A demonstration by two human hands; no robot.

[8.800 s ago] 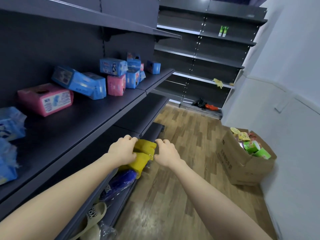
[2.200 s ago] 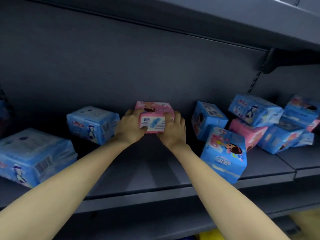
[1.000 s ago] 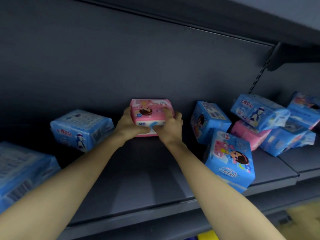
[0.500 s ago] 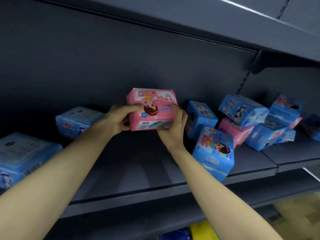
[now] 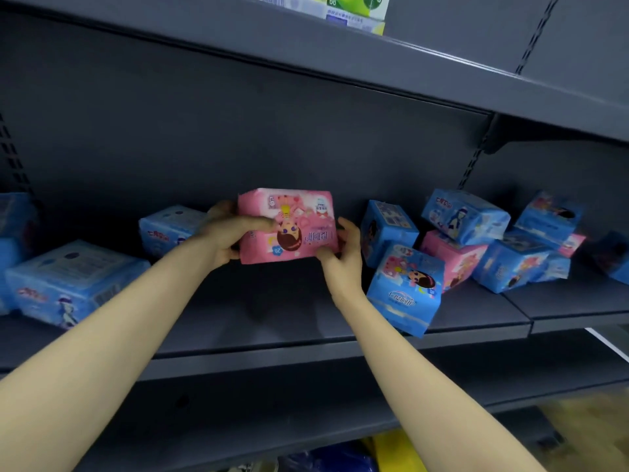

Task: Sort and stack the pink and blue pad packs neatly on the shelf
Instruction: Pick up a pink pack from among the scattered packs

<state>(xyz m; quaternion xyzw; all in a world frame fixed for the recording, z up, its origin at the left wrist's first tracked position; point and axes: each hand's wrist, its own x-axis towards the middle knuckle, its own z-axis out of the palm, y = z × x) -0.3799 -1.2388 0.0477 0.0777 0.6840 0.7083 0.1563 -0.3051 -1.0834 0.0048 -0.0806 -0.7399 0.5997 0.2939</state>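
Observation:
I hold a pink pad pack (image 5: 296,219) in both hands above the dark shelf (image 5: 289,315), its printed face turned toward me and upside down. My left hand (image 5: 226,233) grips its left end and my right hand (image 5: 342,253) grips its lower right corner. Blue pad packs lie on the shelf: one (image 5: 168,229) behind my left hand, a larger one (image 5: 68,281) at far left, one upright (image 5: 406,287) beside my right wrist, another (image 5: 386,229) behind it. At right, a loose heap holds blue packs (image 5: 464,216) on a second pink pack (image 5: 452,253).
The shelf above (image 5: 374,63) overhangs and carries green and white boxes (image 5: 354,8) at its front edge. A bracket (image 5: 493,137) divides the bay at right. Below the front lip (image 5: 306,362), yellow and blue items (image 5: 374,454) lie on a lower shelf.
The pink pack has been lifted off the shelf and tipped up, so its printed face now points at me. My view has shifted upward, bringing the upper shelf's boxes into sight.

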